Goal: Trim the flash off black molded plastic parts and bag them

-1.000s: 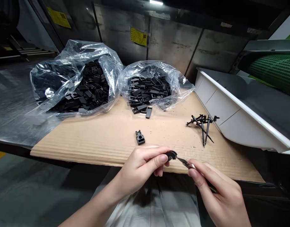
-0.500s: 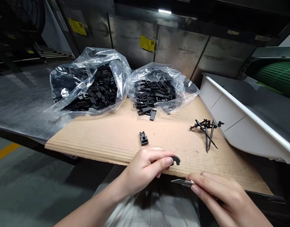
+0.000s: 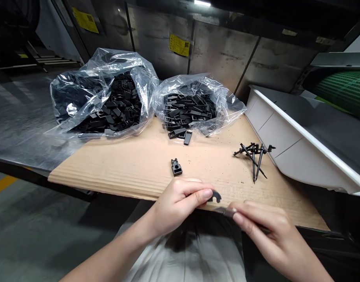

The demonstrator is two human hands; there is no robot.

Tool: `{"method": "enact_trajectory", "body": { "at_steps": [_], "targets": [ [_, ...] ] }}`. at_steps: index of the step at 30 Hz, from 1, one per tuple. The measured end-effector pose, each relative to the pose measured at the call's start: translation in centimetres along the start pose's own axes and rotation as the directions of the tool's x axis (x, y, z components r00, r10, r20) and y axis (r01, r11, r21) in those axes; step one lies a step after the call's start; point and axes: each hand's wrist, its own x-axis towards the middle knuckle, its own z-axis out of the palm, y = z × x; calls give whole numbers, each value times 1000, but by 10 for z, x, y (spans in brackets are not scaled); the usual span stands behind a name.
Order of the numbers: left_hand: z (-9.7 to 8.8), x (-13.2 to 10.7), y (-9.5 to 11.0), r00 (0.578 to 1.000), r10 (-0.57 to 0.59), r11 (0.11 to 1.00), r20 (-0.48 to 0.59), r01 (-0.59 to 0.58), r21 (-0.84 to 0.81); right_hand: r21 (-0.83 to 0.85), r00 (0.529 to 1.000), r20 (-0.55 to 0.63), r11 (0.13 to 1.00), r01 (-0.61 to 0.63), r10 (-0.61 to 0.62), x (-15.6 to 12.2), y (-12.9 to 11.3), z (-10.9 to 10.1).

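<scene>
Wall: steel panels (image 3: 221,47) behind bench, yellow label (image 3: 179,45) on one.
Far R: white bin (image 3: 288,152) along cardboard edge, green mesh (image 3: 341,94) beyond it.
Bench: cardboard sheet (image 3: 115,174) on steel top (image 3: 21,129).
Bags: left bag (image 3: 80,84) & right bag (image 3: 194,84), clear plastic, open, both full of black parts (image 3: 118,109), at back of cardboard.
Loose: black block (image 3: 176,167) lies alone mid-cardboard; spiked pins (image 3: 253,156) in a crossed heap at R, near bin.
Main item: curved clip (image 3: 215,197), black, C-shaped w/ notch, held just over near edge of cardboard.
Hidden: part of clip behind L thumb; knife (image 3: 228,212) mostly covered by fingers, handle hard to make out; can't tell if blade touches clip, tip just below it.
L hand (image 3: 176,203): thumb & index closed, pinching clip; other fingers curled under.
R hand (image 3: 268,227): fingers (image 3: 250,209) closed on knife, blade pointing toward clip.
</scene>
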Motion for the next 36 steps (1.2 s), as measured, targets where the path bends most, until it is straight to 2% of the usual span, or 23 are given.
{"method": "enact_trajectory", "body": {
  "at_steps": [2,3,8,10,11,13,15,19,21,24,26,28,34,36],
  "targets": [
    [0,0,-2,1000,-28,999,7,28,-27,22,993,119,999,-24,21,0,-3,-3],
    [0,-1,-3,999,-35,999,13,36,-33,29,990,137,999,-31,27,0,-4,-4],
    [-1,-1,-4,999,-35,999,16,35,-30,116,997,50,991,-67,61,-7,-5,0],
    [-1,0,-3,998,-51,998,20,52,-32,144,986,-121,985,-96,113,-10,-5,6],
    [-1,0,-2,997,-67,997,28,68,-35,145,958,-249,983,-111,144,-10,-6,10],
    [-1,1,1,994,-101,994,44,103,-44,113,865,-469,984,-138,175,-8,-8,19],
    [-1,2,3,991,-126,990,46,128,-53,82,808,-569,988,-129,153,-3,-11,27],
    [0,4,5,983,-172,980,59,177,-92,152,809,-583,988,10,81,10,-19,41],
    [0,5,4,981,-181,976,74,189,-108,183,800,-592,983,10,102,13,-21,44],
    [-1,5,4,979,-189,974,80,197,-114,243,736,-632,964,-109,242,13,-21,42],
    [-1,5,5,977,-198,971,80,207,-117,339,673,-629,916,-214,390,11,-21,38],
    [-3,5,7,975,-207,969,82,216,-121,440,633,-583,853,-282,509,10,-22,35],
    [-1,7,3,971,-220,963,88,231,-137,516,676,-483,805,-294,556,11,-19,36],
    [0,2,3,972,-222,961,75,231,-152,589,699,-407,754,-292,588,6,-12,38]
  ]
}}
